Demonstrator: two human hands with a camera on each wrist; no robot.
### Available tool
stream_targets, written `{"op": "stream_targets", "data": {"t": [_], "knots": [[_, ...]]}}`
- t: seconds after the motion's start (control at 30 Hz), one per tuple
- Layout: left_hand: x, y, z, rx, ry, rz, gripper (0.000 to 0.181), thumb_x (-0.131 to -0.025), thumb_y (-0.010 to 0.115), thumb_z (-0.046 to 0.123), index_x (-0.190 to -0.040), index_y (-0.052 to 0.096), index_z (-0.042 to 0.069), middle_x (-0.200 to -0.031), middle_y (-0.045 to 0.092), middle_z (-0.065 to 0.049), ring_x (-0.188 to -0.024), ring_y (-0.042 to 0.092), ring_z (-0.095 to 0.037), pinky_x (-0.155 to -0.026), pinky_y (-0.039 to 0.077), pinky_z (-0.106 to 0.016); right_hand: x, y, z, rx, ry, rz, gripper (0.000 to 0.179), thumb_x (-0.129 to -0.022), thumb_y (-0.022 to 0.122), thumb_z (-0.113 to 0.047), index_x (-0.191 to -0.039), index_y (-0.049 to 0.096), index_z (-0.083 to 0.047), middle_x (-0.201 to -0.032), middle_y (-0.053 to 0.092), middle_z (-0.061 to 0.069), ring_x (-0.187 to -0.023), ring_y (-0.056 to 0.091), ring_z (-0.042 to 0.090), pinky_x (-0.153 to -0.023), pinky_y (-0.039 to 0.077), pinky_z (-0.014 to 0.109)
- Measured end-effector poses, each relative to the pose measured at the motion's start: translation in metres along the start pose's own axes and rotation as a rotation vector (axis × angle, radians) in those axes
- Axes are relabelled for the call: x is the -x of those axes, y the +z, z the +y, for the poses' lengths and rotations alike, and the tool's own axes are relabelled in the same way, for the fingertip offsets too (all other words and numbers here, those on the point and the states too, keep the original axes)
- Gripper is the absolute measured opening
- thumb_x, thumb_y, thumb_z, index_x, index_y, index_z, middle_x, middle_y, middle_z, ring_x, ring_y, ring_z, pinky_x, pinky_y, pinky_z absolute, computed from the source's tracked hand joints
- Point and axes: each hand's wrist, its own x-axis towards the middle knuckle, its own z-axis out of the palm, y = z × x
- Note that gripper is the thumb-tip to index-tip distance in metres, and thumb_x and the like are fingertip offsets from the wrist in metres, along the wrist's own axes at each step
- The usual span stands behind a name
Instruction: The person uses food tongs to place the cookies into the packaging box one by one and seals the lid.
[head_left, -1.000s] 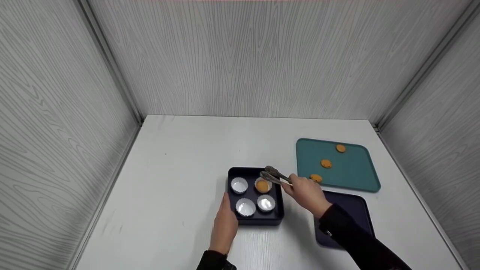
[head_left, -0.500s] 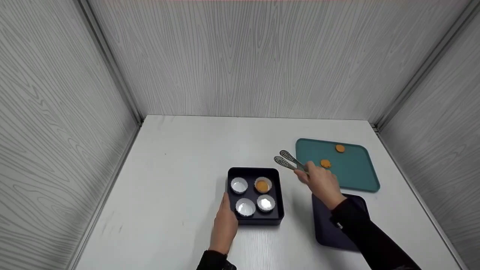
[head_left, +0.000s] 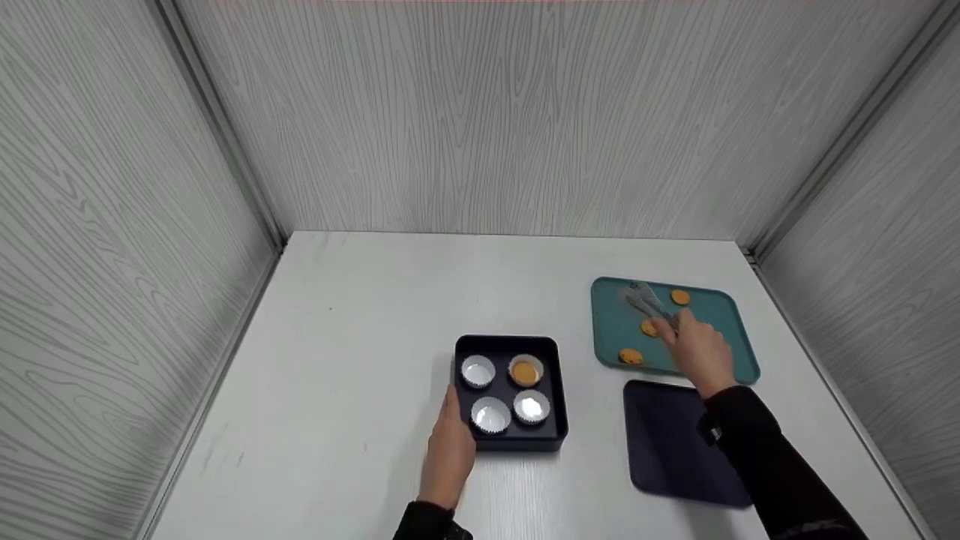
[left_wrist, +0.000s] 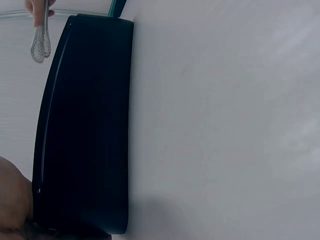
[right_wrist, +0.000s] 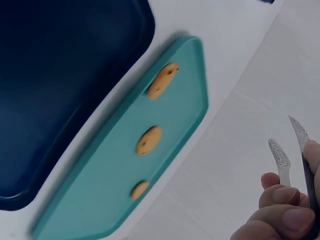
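My right hand (head_left: 701, 352) grips metal tongs (head_left: 643, 298) over the teal tray (head_left: 720, 337). In the right wrist view the tips of the tongs (right_wrist: 290, 145) stand apart with nothing between them. Three round cookies lie on that tray: a near cookie (head_left: 631, 356), a middle cookie (head_left: 649, 328) partly behind the hand, and a far cookie (head_left: 680, 297). My left hand (head_left: 448, 457) rests along the left side of a dark square box (head_left: 517, 444). Inside are several white paper cups, and the back right cup (head_left: 536, 361) holds a cookie (head_left: 524, 373).
A dark tray (head_left: 675, 450) lies in front of the teal tray, partly under the right sleeve (head_left: 780, 465). Wood-grain panels (head_left: 480, 120) wall in the white table (head_left: 360, 315) at the back and both sides.
My right hand has carried the tongs from above the box, right and away, to over the teal tray. The left hand and the box stay where they were.
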Motion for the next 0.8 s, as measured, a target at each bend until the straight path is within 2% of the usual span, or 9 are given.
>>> {"op": "stream_targets", "data": {"t": [0.07,0.13,0.27,0.37,0.53,0.63,0.8], "knots": [[0.000,0.000,0.001,0.010,-0.011,-0.007,0.057,-0.103,0.035,-0.007,-0.159,0.028,-0.003,-0.162,0.037,-0.018,-0.128,0.056,-0.035,-0.102,0.048,-0.046,-0.001,0.000,0.008,0.006,0.028,-0.004,0.058,-0.106,0.045,-0.055,-0.104,0.056,0.003,-0.072,0.061,0.016,-0.055,0.058,0.026,-0.050,0.042,0.039],[-0.001,0.000,0.001,0.017,-0.018,-0.010,0.057,-0.103,0.035,-0.007,-0.159,0.028,-0.002,-0.162,0.036,-0.018,-0.134,0.051,-0.036,-0.106,0.046,-0.047,-0.001,0.001,0.014,0.008,0.057,-0.013,0.056,-0.106,0.045,-0.055,-0.097,0.053,0.000,-0.069,0.056,0.013,-0.055,0.056,0.026,-0.049,0.039,0.038],[-0.001,0.000,0.001,0.009,-0.023,-0.015,0.057,-0.103,0.035,-0.007,-0.159,0.027,-0.002,-0.162,0.037,-0.018,-0.124,0.058,-0.035,-0.098,0.050,-0.046,0.000,0.004,0.025,0.011,0.103,-0.020,0.048,-0.106,0.049,-0.049,-0.089,0.047,-0.005,-0.065,0.049,0.010,-0.054,0.053,0.026,-0.049,0.035,0.037],[-0.001,0.000,0.001,-0.003,-0.004,-0.005,0.057,-0.103,0.035,-0.007,-0.159,0.028,-0.004,-0.161,0.038,-0.019,-0.121,0.060,-0.034,-0.096,0.052,-0.046,0.000,0.006,0.032,0.014,0.131,-0.018,0.046,-0.107,0.049,-0.047,-0.087,0.045,-0.005,-0.065,0.047,0.010,-0.053,0.052,0.027,-0.048,0.036,0.037],[0.001,0.000,0.000,-0.008,0.055,0.016,0.056,-0.101,0.038,-0.010,-0.157,0.028,-0.008,-0.160,0.038,-0.022,-0.130,0.054,-0.037,-0.102,0.049,-0.045,-0.001,0.011,0.044,0.017,0.174,-0.010,0.051,-0.107,0.046,-0.051,-0.083,0.043,-0.005,-0.064,0.046,0.010,-0.052,0.053,0.028,-0.047,0.037,0.038],[0.002,0.000,0.000,-0.011,0.063,0.017,0.057,-0.101,0.038,-0.011,-0.157,0.028,-0.008,-0.160,0.038,-0.023,-0.131,0.053,-0.037,-0.102,0.049,-0.046,-0.001,0.014,0.052,0.010,0.195,-0.014,0.053,-0.107,0.046,-0.051,-0.081,0.043,-0.005,-0.064,0.048,0.011,-0.052,0.053,0.028,-0.046,0.038,0.038],[0.000,0.001,0.000,-0.019,0.039,0.006,0.057,-0.101,0.038,-0.010,-0.157,0.028,-0.007,-0.159,0.039,-0.022,-0.128,0.056,-0.037,-0.100,0.050,-0.045,-0.001,0.020,0.063,0.001,0.234,-0.060,0.053,-0.107,0.046,-0.049,-0.081,0.046,-0.003,-0.065,0.053,0.015,-0.055,0.057,0.030,-0.048,0.043,0.039]]}}
